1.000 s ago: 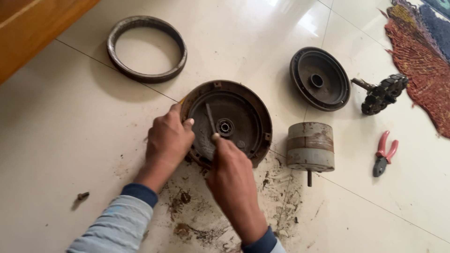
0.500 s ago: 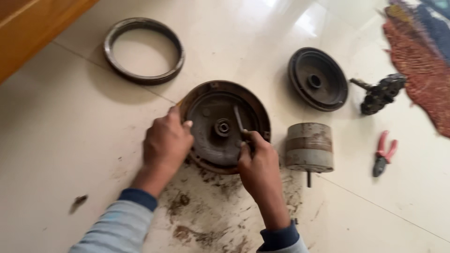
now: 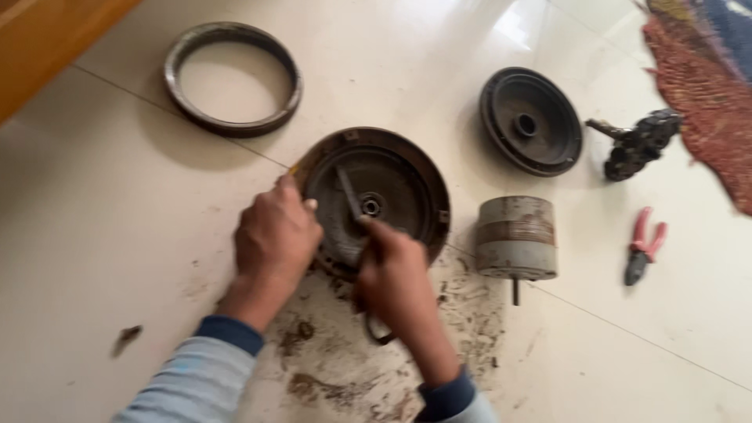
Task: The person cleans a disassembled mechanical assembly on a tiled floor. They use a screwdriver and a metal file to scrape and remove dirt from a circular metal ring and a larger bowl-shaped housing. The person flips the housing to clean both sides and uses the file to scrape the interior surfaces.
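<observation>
Our right hand (image 3: 395, 270) has slid back toward the near rim since a moment ago, and the thin tool (image 3: 350, 194) now leans across the middle of the round housing (image 3: 376, 196) instead of along its far right side. We're closed around the tool's handle, fingers wrapped tight, its tip working inside the bowl beside the centre hub. Our left hand (image 3: 274, 235) is clamped over the housing's left rim, fingers curled on the edge, pinning it flat on the tiled floor (image 3: 117, 196).

It looks like we're scraping grime out of the housing; the dirt scattered just in front of it says plenty has come loose. Next stroke wants a steady left hand and the tip kept low against the inner wall.

Right of the housing stands the grey cylinder (image 3: 517, 235), beyond that the dark cover (image 3: 533, 119), the small geared part (image 3: 638, 142) and the red pliers (image 3: 642, 244). Up left lies the loose ring (image 3: 233, 78).
</observation>
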### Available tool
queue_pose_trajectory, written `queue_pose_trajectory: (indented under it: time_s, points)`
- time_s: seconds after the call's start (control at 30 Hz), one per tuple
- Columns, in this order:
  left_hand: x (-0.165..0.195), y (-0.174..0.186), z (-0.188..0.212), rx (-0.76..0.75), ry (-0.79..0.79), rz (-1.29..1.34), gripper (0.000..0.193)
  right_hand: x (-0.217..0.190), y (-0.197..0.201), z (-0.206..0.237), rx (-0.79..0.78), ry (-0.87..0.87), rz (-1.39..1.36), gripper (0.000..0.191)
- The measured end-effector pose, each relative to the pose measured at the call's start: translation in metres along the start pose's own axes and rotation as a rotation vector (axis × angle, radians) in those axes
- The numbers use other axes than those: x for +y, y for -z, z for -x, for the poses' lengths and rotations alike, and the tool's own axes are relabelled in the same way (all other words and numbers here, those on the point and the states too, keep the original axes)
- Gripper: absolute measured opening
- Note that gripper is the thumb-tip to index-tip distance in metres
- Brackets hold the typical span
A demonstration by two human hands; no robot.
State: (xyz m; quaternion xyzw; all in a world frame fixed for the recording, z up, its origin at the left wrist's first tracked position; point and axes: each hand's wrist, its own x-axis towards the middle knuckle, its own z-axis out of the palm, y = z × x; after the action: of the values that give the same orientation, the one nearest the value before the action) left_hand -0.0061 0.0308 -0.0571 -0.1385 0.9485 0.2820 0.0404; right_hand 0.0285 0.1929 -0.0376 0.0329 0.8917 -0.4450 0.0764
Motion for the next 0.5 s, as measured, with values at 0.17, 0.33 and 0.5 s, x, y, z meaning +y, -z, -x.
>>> queue_pose_trajectory:
  time_s: [0.17, 0.33, 0.5]
  points:
    - [0.001, -0.004, -0.002, -0.122, 0.067, 0.050, 0.034, -0.009, 0.000, 0.003, 0.040, -0.179, 0.125, 0.036]
    - [0.002, -0.002, -0.001, -0.095, 0.047, 0.009, 0.032, -0.012, -0.007, 0.006, 0.037, 0.101, 0.225, 0.038]
    - [0.001, 0.000, 0.001, -0.086, 0.056, 0.033, 0.034, -0.005, -0.012, 0.005, 0.194, 0.110, 0.448, 0.038]
